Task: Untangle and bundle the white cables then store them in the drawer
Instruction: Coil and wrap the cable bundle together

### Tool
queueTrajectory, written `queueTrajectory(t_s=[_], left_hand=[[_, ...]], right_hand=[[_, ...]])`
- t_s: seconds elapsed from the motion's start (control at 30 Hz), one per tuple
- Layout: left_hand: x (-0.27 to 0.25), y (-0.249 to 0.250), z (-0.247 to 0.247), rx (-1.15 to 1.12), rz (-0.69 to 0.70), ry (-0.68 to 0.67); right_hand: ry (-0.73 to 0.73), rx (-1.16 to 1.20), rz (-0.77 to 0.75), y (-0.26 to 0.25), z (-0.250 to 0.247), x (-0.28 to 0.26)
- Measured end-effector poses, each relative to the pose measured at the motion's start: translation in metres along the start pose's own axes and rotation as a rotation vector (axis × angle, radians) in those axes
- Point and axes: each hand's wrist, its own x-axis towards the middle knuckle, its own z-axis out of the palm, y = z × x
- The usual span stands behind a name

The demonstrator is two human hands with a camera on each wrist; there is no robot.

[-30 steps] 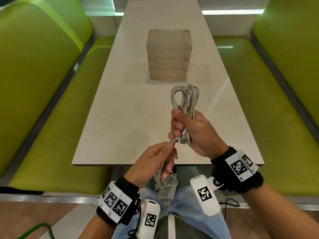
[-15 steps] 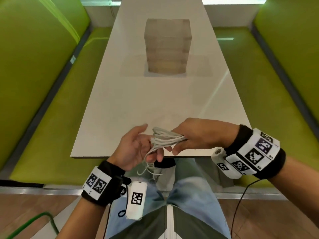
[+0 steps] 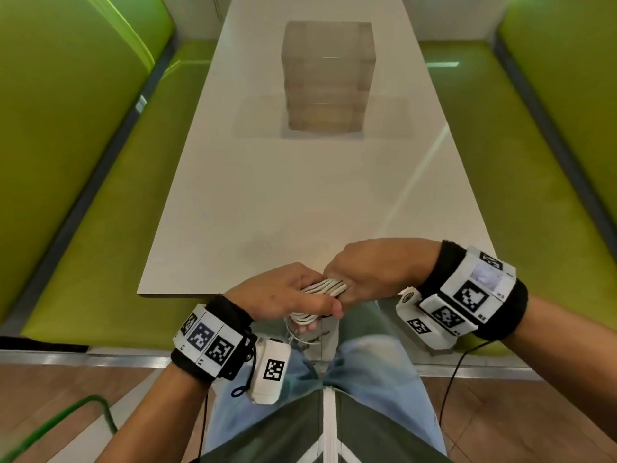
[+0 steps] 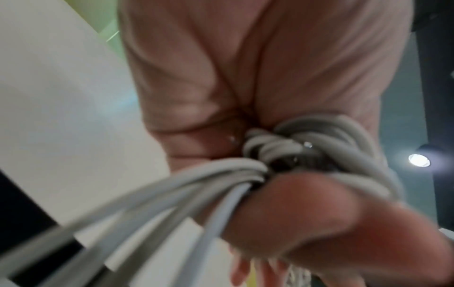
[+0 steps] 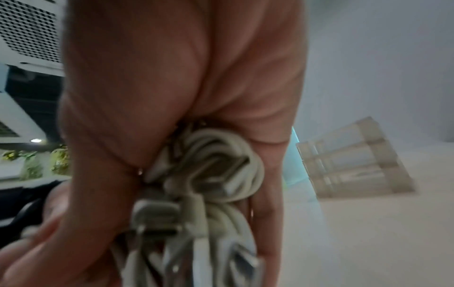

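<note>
A bundle of white cables [image 3: 325, 286] lies sideways between both hands at the near edge of the table. My left hand [image 3: 287, 292] grips one end of it, with loose cable ends [image 3: 302, 335] hanging below. My right hand [image 3: 374, 269] is curled over the other end. In the left wrist view the looped white cables [image 4: 270, 155] run across my palm under my thumb. The right wrist view shows the coiled cables [image 5: 216, 170] with metal plugs [image 5: 157, 215] held in my fist. A translucent drawer unit [image 3: 327, 76] stands further back on the table, its drawers closed.
The white table [image 3: 267, 202] runs away from me between two green benches [image 3: 110, 195] with green backrests [image 3: 567, 78]. My legs in blue jeans [image 3: 367, 396] are below the table's near edge. A green cord [image 3: 50, 426] lies on the wooden floor at the lower left.
The bundle, held upright over the table by the right hand, has been turned sideways and lowered to the table's near edge. The left hand has closed around it.
</note>
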Motion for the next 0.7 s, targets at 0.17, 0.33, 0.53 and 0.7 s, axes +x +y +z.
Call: queueTrajectory(t_s=[0.17, 0.33, 0.53, 0.7], left_hand=[[0.000, -0.004, 0.000, -0.068, 0.016, -0.033], [0.006, -0.006, 0.001, -0.032, 0.065, -0.019], [0.007, -0.003, -0.002, -0.183, 0.279, 0.021], [0.012, -0.002, -0.005, -0.290, 0.399, 0.010]], right_hand=[[-0.065, 0.253, -0.051, 0.006, 0.006, -0.005], [-0.016, 0.370, -0.051, 0.007, 0.010, -0.011], [0.131, 0.117, -0.001, 0.005, -0.015, -0.021], [0.217, -0.019, 0.019, 0.002, -0.032, -0.029]])
